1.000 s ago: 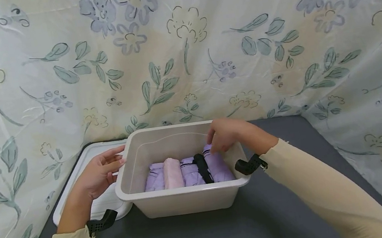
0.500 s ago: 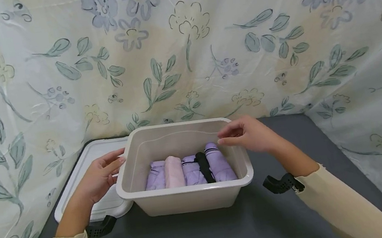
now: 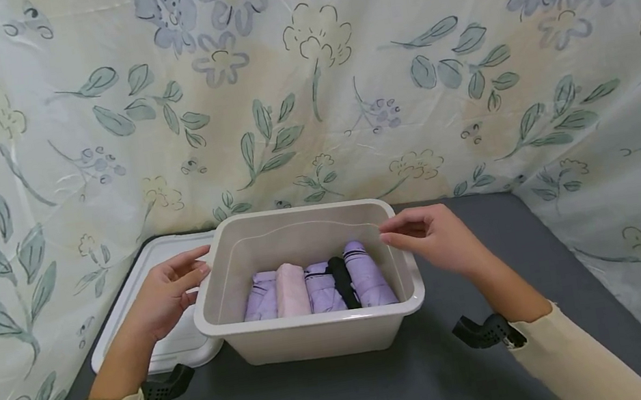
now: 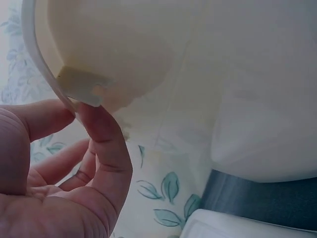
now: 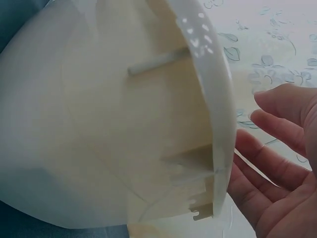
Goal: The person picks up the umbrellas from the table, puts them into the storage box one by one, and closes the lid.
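A cream plastic storage bin [image 3: 310,340] stands on the dark grey surface, without a lid on it. Inside, a row of rolled cloths stands side by side: lilac rolls [image 3: 367,276], a pink roll [image 3: 292,290] and a narrow black roll [image 3: 342,283]. At the bin's left side, my left hand [image 3: 163,296] pinches the rim between thumb and index finger, as the left wrist view shows. My right hand [image 3: 435,238] is at the right rim; in the right wrist view its fingers [image 5: 252,148] lie against the rim's outside, while the thumb stands apart. Nothing is in the right hand.
A white lid [image 3: 178,349] lies flat on the grey surface [image 3: 350,396], left of the bin and partly behind my left hand. A floral curtain [image 3: 304,92] hangs close behind the bin and along both sides.
My right hand has let go of the rightmost lilac roll, lifted out of the bin and moved right to the rim. The left hand has stayed at the left rim.
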A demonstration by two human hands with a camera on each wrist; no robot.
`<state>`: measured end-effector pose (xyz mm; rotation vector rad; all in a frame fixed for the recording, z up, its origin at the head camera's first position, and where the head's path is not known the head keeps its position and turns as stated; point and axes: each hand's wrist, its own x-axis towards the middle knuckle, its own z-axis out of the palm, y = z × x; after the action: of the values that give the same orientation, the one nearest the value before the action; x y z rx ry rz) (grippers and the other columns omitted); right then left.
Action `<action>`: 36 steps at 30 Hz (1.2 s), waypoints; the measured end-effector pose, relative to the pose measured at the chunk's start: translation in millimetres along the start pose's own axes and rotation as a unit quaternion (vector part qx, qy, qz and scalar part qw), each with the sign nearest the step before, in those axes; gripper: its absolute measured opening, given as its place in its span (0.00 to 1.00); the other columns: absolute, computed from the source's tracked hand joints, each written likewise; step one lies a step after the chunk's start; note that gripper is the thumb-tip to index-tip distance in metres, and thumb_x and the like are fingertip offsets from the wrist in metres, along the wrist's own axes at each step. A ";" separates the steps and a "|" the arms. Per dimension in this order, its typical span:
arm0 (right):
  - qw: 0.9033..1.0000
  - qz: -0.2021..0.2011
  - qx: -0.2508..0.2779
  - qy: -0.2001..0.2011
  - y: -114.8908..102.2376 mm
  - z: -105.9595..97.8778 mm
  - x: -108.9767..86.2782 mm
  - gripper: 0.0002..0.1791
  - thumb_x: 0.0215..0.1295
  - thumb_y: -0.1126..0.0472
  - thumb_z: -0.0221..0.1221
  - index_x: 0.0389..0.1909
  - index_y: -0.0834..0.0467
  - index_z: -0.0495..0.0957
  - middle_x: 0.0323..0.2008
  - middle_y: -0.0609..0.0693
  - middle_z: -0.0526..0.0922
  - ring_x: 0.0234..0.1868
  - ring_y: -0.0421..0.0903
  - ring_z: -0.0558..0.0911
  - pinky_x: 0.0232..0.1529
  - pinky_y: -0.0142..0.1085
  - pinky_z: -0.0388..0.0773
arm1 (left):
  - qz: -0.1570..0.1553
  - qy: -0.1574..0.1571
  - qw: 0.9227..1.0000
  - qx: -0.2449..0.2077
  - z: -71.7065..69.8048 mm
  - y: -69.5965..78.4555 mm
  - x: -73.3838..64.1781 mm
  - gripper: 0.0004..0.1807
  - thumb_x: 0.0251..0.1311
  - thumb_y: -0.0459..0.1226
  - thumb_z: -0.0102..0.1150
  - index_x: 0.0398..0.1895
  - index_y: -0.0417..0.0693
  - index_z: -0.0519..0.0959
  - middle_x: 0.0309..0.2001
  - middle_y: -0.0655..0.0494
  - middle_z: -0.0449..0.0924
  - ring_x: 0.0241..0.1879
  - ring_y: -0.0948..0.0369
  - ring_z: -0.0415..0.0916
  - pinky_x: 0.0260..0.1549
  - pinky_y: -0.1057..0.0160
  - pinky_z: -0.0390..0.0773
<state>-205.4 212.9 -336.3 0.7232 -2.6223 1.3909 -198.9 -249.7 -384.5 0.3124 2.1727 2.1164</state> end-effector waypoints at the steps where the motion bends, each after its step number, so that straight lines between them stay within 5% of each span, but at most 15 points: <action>1: 1.000 0.000 0.003 0.002 -0.3 -0.2 -1.2 0.12 0.67 0.55 0.68 0.49 0.54 0.88 0.44 0.50 0.90 0.45 0.40 0.88 0.48 0.29 0.84 | -0.003 0.002 1.000 0.001 0.3 1.5 -0.1 0.31 0.73 0.36 0.58 0.75 0.36 0.65 0.42 0.63 0.85 0.43 0.67 0.85 0.42 0.63 0.87; 12: 0.999 -0.035 0.033 0.021 -7.0 1.5 -15.2 0.10 0.66 0.60 0.68 0.46 0.56 0.88 0.43 0.52 0.89 0.42 0.40 0.89 0.47 0.29 0.85 | -0.023 0.008 1.000 0.007 -1.0 11.5 -4.0 0.30 0.73 0.36 0.58 0.74 0.37 0.66 0.43 0.63 0.85 0.44 0.67 0.84 0.42 0.65 0.86; 24: 0.995 -0.080 0.027 0.060 -7.0 12.3 -36.9 0.09 0.63 0.65 0.70 0.43 0.52 0.89 0.48 0.49 0.89 0.52 0.35 0.85 0.55 0.25 0.80 | -0.026 0.031 0.993 0.114 0.4 7.4 -4.2 0.33 0.76 0.44 0.54 0.76 0.35 0.63 0.43 0.71 0.82 0.44 0.69 0.81 0.44 0.69 0.84; 31: 0.987 -0.134 0.036 0.074 -1.4 23.5 -54.2 0.16 0.57 0.71 0.72 0.44 0.52 0.89 0.53 0.52 0.86 0.57 0.39 0.83 0.58 0.26 0.79 | 0.010 0.098 0.970 0.221 -6.7 -11.5 -2.4 0.26 0.75 0.43 0.56 0.68 0.37 0.73 0.37 0.60 0.81 0.34 0.65 0.81 0.37 0.64 0.87; 36: 0.979 -0.179 0.010 0.099 3.6 32.1 -64.2 0.20 0.50 0.72 0.75 0.43 0.50 0.89 0.52 0.51 0.86 0.59 0.40 0.82 0.60 0.26 0.77 | 0.031 0.117 0.952 0.280 -8.8 -21.6 -1.5 0.23 0.75 0.42 0.57 0.66 0.36 0.75 0.37 0.51 0.81 0.30 0.64 0.79 0.32 0.64 0.85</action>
<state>-145.7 212.4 -376.3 0.9481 -2.1957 1.3087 -201.0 -259.1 -405.8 0.1705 2.9138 1.5829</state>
